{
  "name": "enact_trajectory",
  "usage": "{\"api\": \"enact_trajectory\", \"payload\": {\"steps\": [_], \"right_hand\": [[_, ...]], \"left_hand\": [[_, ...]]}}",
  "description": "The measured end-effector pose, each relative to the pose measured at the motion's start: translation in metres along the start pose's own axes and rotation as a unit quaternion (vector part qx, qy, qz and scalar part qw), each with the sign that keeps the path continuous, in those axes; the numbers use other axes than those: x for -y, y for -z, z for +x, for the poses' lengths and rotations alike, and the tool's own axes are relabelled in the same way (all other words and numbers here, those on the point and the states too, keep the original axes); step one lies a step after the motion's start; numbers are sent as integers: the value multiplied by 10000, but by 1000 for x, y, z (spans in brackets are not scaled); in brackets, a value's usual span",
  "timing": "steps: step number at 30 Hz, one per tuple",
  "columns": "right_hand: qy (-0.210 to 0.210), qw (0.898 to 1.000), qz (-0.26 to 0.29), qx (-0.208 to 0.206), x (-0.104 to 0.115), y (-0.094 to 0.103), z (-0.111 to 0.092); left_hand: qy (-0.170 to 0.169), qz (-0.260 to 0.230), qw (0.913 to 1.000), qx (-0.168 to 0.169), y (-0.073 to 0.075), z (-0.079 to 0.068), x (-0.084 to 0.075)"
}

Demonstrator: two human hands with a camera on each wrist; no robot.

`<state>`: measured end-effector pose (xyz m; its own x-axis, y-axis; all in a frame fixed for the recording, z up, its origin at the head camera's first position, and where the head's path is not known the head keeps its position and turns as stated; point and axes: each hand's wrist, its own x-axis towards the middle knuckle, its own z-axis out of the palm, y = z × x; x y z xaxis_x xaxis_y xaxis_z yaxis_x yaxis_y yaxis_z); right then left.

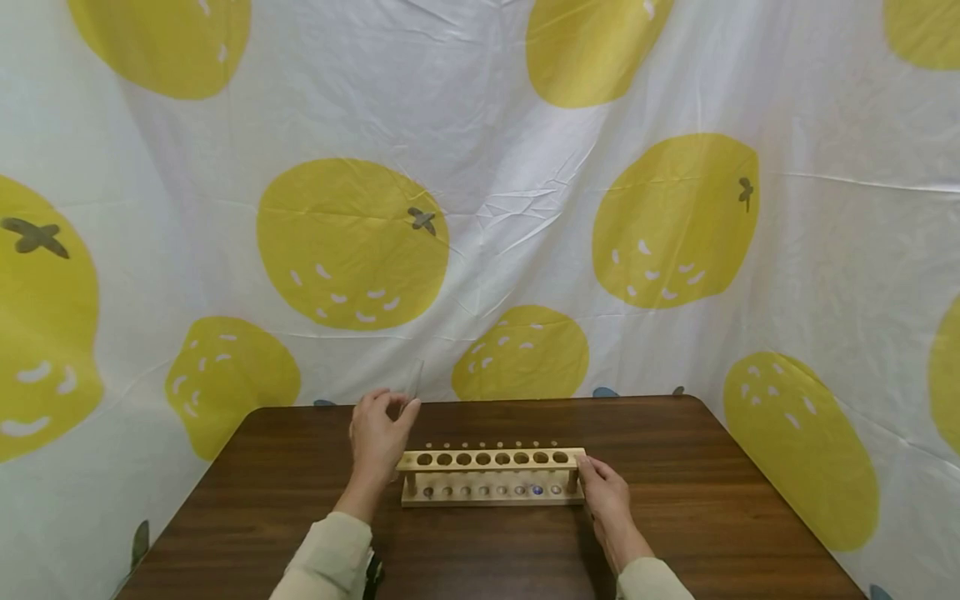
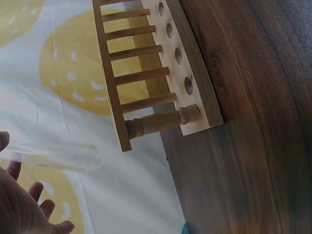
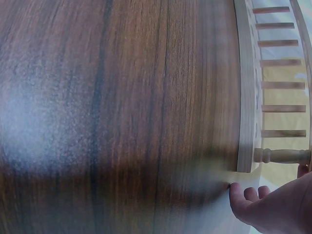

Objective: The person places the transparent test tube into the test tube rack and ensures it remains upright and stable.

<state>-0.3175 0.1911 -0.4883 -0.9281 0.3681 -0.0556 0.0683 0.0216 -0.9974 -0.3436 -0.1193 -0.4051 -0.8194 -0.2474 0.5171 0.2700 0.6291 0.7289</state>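
Wooden and set crosswise, the rack [image 1: 492, 502], gripped at its right end by the right hand [image 1: 607, 496], lies below and rightward of the near-upright clear tube [image 2: 61, 155] that the left hand [image 1: 380, 432] pinches.

A screened-off spot, room type unclear: white yellow-fruit-printed fabric [image 1: 517, 217] hangs beyond the dark-brown rectangular wood-grain desk [image 1: 292, 483], past its far edge.

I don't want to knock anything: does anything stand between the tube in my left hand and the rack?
Nothing visible does. The left hand holds the tube off the left end of the rack, open space between; the right hand is at the opposite end.
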Motion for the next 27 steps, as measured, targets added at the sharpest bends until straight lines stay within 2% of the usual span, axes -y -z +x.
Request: {"api": "enact_trajectory", "payload": {"steps": [7,14,27], "right_hand": [[38,10000,1,-31,0,0,0],[-5,10000,5,32,1,0,-1],[-76,9999,-113,76,2,1,-1]], "left_hand": [[-13,-238,9997,23,-2,2,-4],[-196,-532,9984,18,-5,2,-5],[-128,-1189,9928,-35,-14,2,1]]}}
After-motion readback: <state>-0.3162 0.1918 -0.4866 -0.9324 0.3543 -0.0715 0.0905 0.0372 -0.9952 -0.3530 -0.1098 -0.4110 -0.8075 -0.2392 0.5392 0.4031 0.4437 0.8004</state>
